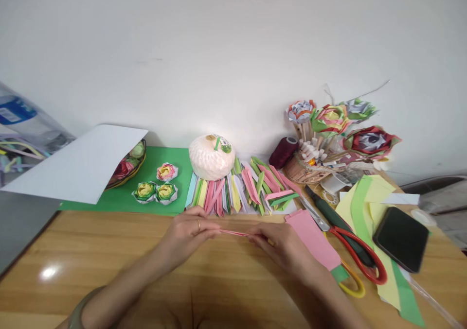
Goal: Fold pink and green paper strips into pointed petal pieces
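While my left hand (194,229) and right hand (279,240) pinched opposite ends of a thin pink paper strip (234,233) at 12 o'clock | I judged uneven tension could crease or tear it | folded paper pieces (251,185) lay just beyond | paper flowers (331,118) stood at 1 o'clock

Can't read the sticker (226,148) on the white netted ball (208,160), way too tiny. Left of the ball, only seeing part of a flower basket (133,175) behind the white sheet (75,166). Farther left, getting just some of the bottle (22,111), chopped by the edge. Nearer than the ball, can't see past the middle of the pink strip (234,233), covered by left hand (191,231) and right hand (279,244).
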Demonstrator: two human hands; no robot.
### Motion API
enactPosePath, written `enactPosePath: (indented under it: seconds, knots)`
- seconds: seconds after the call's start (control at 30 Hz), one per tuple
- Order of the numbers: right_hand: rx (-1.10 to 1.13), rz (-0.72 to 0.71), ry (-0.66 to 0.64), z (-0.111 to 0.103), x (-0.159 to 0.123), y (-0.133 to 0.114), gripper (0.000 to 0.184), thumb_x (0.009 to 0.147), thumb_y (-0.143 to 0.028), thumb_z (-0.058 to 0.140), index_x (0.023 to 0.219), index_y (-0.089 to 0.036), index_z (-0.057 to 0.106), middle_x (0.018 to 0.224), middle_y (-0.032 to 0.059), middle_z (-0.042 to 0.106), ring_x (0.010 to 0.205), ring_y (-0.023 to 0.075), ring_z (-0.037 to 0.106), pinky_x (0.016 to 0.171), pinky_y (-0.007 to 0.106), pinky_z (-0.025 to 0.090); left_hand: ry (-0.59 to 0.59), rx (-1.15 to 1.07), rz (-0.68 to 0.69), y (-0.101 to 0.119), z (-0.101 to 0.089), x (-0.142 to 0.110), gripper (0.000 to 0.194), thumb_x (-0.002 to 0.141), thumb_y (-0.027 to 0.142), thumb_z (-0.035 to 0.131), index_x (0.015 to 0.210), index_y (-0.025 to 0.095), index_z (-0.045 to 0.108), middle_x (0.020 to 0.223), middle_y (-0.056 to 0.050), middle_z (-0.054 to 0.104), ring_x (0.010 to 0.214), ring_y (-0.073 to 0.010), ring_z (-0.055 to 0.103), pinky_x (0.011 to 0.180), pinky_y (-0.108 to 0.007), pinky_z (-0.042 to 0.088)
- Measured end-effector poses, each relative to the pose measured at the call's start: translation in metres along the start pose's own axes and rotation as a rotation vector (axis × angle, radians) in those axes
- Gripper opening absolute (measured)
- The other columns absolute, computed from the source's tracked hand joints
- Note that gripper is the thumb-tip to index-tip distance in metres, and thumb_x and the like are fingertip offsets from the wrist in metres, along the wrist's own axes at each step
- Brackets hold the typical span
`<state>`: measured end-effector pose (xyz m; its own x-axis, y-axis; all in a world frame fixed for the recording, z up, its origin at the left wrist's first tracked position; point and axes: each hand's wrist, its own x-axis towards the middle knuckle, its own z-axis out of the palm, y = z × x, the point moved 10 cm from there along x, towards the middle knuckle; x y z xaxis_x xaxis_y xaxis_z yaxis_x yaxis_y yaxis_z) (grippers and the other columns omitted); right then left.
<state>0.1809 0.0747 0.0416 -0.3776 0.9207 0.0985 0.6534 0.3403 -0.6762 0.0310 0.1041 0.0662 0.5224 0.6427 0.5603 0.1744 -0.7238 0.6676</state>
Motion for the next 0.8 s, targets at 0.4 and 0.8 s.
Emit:
enactPosePath:
  seconds: [0.4, 0.8]
  knots:
    - [-0.079, 0.148, 0.32, -0.07, -0.01, 0.031, 0.021, 0.092, -0.03, 0.046, 0.083, -0.019, 0.062, 0.061, -0.001, 0.064, 0.05, 0.0124, 0.059, 0.051, 0.022, 0.044, 0.158, 0.034, -0.313, -0.029, -0.028, 0.003, 0.018, 0.087, 0.026, 0.055, 0.085, 0.023, 0.073, 0.076, -0.002, 0.068, 0.074, -0.0157, 0.062, 0.068, -0.026, 0.05]
    - [0.005, -0.071, 0.229, -0.02, 0.01, -0.031, 0.017, 0.091, -0.025, 0.051, 0.104, -0.024, 0.063, 0.085, 0.0006, 0.07, 0.071, 0.0128, 0.063, 0.067, 0.023, 0.049, 0.054, -0.074, -0.088, 0.001, -0.01, 0.004, 0.015, 0.089, 0.03, 0.06, 0.089, 0.023, 0.074, 0.071, -0.002, 0.071, 0.066, -0.0142, 0.062, 0.063, -0.024, 0.05]
